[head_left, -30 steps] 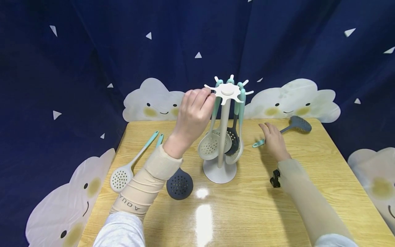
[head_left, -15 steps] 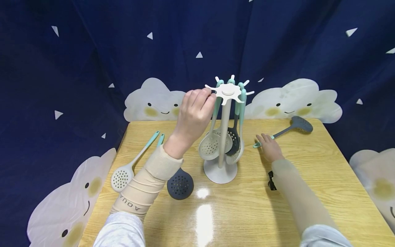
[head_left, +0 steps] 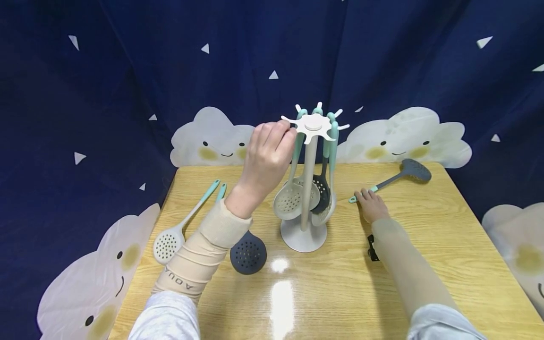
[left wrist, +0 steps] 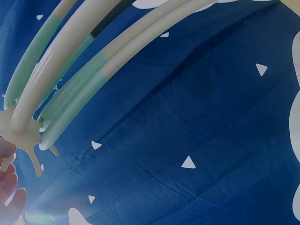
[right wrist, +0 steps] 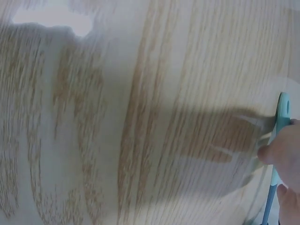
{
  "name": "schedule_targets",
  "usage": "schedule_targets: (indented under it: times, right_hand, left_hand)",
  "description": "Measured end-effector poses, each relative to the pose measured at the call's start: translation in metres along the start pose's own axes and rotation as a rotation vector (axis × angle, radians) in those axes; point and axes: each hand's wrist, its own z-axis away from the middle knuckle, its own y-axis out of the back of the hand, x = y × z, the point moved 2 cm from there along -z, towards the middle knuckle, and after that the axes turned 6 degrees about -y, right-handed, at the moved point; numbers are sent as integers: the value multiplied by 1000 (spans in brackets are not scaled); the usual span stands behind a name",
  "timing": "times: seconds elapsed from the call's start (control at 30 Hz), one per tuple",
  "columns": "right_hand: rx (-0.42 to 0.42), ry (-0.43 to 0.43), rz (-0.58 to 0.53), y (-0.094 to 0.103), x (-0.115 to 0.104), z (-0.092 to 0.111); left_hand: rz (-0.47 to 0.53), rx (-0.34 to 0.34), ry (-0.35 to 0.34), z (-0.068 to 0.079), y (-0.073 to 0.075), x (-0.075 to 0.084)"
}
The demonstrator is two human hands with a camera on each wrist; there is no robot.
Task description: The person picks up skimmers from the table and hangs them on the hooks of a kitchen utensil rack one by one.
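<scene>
The right hand (head_left: 372,206) is at the near end of a dark slotted utensil (head_left: 390,181), its fingers curled over the teal handle and apparently pinching it; the thumb's exact seat is hard to make out. The utensil lies on the bench (head_left: 340,293), right of the rack, its broad head pointing away from the person. Taking it by the handle's end probably makes for easy lifting and leaves the hanging end partly free.

The left hand (head_left: 269,153) grips a prong at the top of the rack (head_left: 308,184), most likely to stop the tall, narrow stand tipping or turning on its round base while the other hand works.

Nothing in sight is a closed container; the rack does the holding. From its far and right prongs hang utensils by their teal handles, heads down around the pole: a pale perforated ladle (head_left: 288,203) and a dark perforated one (head_left: 324,200) among them. Two near prongs carry nothing.

To the left, a pale skimmer (head_left: 167,246) and a dark skimmer (head_left: 248,255) lie flat, the latter partly hidden by the left forearm.
</scene>
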Motion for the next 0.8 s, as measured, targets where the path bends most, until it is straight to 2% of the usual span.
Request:
schedule_targets:
  times: [0.3,0.53,0.8]
  right_hand:
    - [41,-3,8,7,-10,-1]
    - [36,-23,14,3,-6,-5]
    - [70,-3,38,2,-2,-3]
  left_hand:
    - [-5,-2,5,2,-1,-1]
    - [-2,2,5,1,-1,-1]
    - [3,1,5,1,-1,0]
